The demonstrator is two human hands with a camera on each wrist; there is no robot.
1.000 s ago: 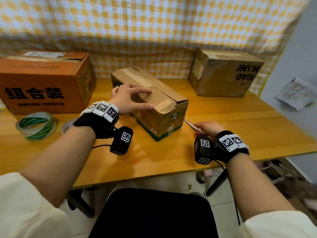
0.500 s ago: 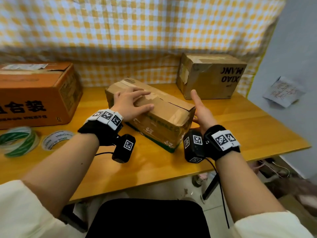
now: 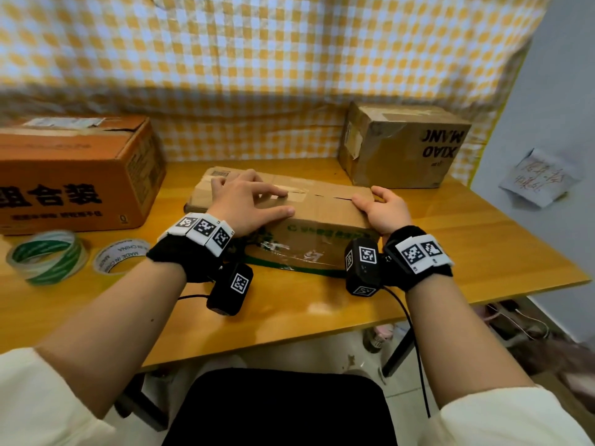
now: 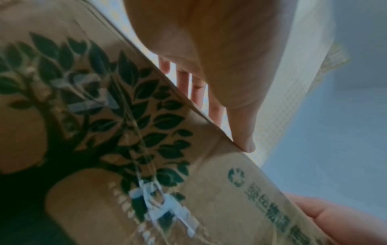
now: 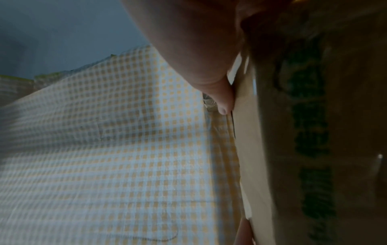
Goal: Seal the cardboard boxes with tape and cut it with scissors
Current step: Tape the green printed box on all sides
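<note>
Nearest the lower edge of the head view sit the black chair seat (image 3: 283,410) and two cream sleeves (image 3: 38,400); above them the forearms reach up to the wooden table (image 3: 289,310), each wrist wearing a black band with a marker-tagged camera. At centre frame lies the long cardboard box (image 3: 318,226), its near face printed with a green tree and green characters; the left hand (image 3: 248,204) rests on its top, fingers spread fairly wide and nearly straight, thumb laid along the near top edge; the right hand (image 3: 383,209) grips the box's right end, fingers curled over the corner, thumb on top beside a slit where the flaps meet. Old pale tape (image 3: 289,189) runs along the top seam under the left fingertips. At the left of the frame two tape rolls lie flat on the table, the green-striped roll (image 3: 46,255) just beside the clear roll (image 3: 120,254); behind them stands an orange box (image 3: 74,175); at upper right a brown box (image 3: 402,146) stands against the yellow checked cloth (image 3: 257,59).
</note>
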